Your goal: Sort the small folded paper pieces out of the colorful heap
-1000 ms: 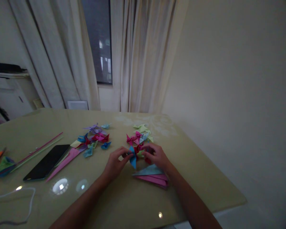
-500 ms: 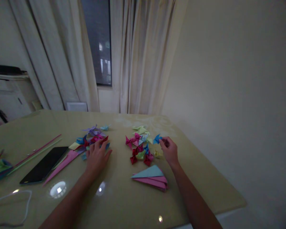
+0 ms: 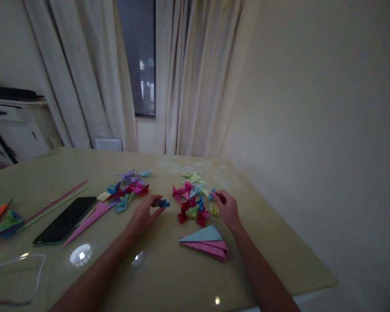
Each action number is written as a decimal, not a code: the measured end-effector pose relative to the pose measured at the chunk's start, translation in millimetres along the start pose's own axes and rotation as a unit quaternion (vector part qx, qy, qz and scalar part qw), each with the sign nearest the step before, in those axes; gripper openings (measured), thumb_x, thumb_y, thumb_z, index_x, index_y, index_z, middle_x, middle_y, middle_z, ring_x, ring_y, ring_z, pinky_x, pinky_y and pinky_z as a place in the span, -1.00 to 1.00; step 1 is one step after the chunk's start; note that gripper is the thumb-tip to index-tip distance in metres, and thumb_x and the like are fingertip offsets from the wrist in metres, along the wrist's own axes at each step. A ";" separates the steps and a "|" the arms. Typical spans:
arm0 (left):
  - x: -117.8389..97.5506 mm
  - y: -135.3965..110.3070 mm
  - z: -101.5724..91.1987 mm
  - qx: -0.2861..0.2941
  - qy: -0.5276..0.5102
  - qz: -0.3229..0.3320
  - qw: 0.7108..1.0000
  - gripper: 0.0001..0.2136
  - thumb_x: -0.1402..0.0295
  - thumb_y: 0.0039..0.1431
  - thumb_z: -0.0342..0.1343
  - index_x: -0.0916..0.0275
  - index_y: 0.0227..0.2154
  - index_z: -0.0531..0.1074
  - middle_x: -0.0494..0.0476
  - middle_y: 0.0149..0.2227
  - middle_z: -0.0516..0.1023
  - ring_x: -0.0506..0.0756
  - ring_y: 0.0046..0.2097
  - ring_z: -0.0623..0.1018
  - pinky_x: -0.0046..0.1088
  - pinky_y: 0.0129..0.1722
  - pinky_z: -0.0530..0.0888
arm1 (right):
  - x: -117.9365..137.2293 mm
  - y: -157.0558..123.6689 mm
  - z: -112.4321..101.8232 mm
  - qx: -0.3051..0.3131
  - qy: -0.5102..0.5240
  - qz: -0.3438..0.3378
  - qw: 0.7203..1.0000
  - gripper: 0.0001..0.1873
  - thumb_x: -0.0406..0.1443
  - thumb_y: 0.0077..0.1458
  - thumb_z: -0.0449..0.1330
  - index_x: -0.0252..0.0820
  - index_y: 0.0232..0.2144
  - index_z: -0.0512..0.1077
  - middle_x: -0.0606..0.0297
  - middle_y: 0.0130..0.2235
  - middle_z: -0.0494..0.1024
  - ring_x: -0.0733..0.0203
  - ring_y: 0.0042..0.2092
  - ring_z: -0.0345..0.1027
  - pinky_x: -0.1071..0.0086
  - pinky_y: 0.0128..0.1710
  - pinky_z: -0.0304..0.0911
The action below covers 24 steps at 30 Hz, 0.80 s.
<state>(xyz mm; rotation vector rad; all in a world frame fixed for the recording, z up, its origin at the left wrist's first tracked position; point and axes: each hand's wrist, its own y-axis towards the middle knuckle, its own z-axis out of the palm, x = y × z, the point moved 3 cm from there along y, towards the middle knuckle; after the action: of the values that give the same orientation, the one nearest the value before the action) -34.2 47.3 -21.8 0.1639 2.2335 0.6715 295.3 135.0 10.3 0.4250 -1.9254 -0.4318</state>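
Between the thumb and fingers of my left hand (image 3: 143, 216) is a small dark blue folded-paper piece (image 3: 163, 203), held over the table between two piles. My right hand (image 3: 227, 209) pinches a bright blue folded-paper piece (image 3: 212, 193) at the right side of the nearer pile. That pile holds pink, red, green and blue paper pieces such as a dark red one (image 3: 182, 217), with a yellow piece (image 3: 214, 210) just below my right fingers. Left of my left hand lies the other pile, with purple (image 3: 129, 176), pink-red (image 3: 138, 188) and light blue (image 3: 121, 205) folded pieces.
Folded pink and light blue paper cones (image 3: 205, 242) lie stacked in front of the right pile. A black phone (image 3: 65, 221), a long pink paper cone (image 3: 88, 222), thin sticks (image 3: 56, 206) and a white cable (image 3: 38, 277) are on the left. A wall (image 3: 312, 130) runs along the right.
My left hand has lifted from the left pile and moved right with a dark blue folded-paper piece. My right hand has shifted slightly left and down with its blue piece.
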 end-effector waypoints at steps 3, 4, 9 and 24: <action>-29.1 -9.8 15.7 0.008 -0.039 0.062 0.997 -0.73 0.23 0.29 0.20 0.13 0.01 0.46 0.12 -0.15 0.65 0.13 -0.15 0.66 -0.27 -0.11 0.62 | 26.2 -16.5 28.3 0.151 0.031 -0.066 0.986 -0.53 0.08 0.18 0.34 -0.17 -0.11 0.63 0.23 -0.30 0.61 0.22 -0.42 0.35 0.38 -0.41 0.26; -38.6 -13.5 21.2 0.012 -0.047 0.080 0.996 -0.74 0.24 0.32 0.20 0.12 0.02 0.46 0.11 -0.15 0.64 0.12 -0.16 0.65 -0.29 -0.12 0.63 | 33.9 -21.6 36.4 0.185 0.036 -0.091 0.978 -0.53 0.07 0.16 0.38 -0.15 -0.08 0.63 0.22 -0.27 0.61 0.23 -0.42 0.35 0.38 -0.41 0.26; -67.1 -23.3 36.9 0.049 -0.069 0.143 0.986 -0.73 0.25 0.38 0.16 0.10 0.09 0.41 0.12 -0.08 0.61 0.09 -0.13 0.64 -0.36 -0.10 0.61 | 50.4 -32.4 50.5 0.205 0.044 -0.173 0.962 -0.70 -0.04 0.32 0.28 -0.11 -0.23 0.64 0.22 -0.30 0.62 0.15 -0.28 0.46 0.32 -0.23 0.33; 43.6 1.6 -63.5 0.011 0.418 -0.154 0.895 -0.65 0.34 0.40 -0.12 0.32 0.02 0.52 0.41 0.03 0.56 0.35 0.05 0.54 -0.13 0.03 0.45 | 5.0 -0.8 -4.2 0.026 0.056 -0.015 0.998 -0.61 0.00 0.18 0.32 -0.23 -0.33 0.64 0.24 -0.43 0.60 0.21 -0.45 0.38 0.38 -0.44 0.27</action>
<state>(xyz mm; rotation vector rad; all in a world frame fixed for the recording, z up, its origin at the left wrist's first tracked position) -110.1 36.3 -14.3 -0.5673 2.9840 0.5997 297.4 131.5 15.4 0.5016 -1.8262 -0.3707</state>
